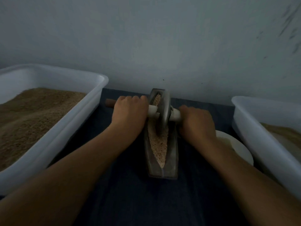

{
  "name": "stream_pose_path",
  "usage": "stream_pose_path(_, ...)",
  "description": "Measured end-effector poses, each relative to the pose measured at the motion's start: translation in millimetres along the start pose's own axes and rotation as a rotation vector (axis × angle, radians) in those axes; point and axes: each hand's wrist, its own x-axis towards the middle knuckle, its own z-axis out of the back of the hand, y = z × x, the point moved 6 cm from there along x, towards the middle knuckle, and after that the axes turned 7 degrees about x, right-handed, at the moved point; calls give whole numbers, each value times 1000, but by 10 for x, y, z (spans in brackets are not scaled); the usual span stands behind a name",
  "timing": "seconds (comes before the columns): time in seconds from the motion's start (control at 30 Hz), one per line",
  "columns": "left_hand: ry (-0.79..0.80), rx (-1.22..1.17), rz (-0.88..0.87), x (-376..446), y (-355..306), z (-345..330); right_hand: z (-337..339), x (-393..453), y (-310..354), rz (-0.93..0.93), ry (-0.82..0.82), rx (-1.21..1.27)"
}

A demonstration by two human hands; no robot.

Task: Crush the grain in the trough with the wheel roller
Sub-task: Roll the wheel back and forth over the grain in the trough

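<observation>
while both my hands grip its axle, one wheel roller sits in one trough.
left hand and right hand curl tight; two white tubs flank the grain.

Two bare forearms reach in from the bottom edge — no sleeves, no watch, no rings show. The left hand and right hand wear no gloves — knuckles and wrists uncovered.

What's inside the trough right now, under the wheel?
The trough holds pale crushed grain along its groove, with the wheel standing in it towards the far end. The grain directly beneath the wheel's rim is hidden.
</observation>
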Motion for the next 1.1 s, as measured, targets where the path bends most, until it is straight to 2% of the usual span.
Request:
stream_pose_path(0.23,-35,-36,8,-511,6,256,330,-361,179,28,-44,90)
stream_pose_path(0.37,-113,-87,-60,-710,-14,472,408,-586,216,0,-29,120)
stream_pose_path(0.5,-105,-64,-102,-709,-40,507,398,-653,194,-14,-36,134)
stream_pose_path(0.7,1,-82,-76,-473,43,213,288,-342,164,54,-105,30)
stream_pose_path(0.83,63,-102,-42,-161,66,-7,32,29,61,8,-1,-87)
stream_pose_path(1.1,41,-13,-8,365,76,-179,-219,466,-132,-116,101,1)
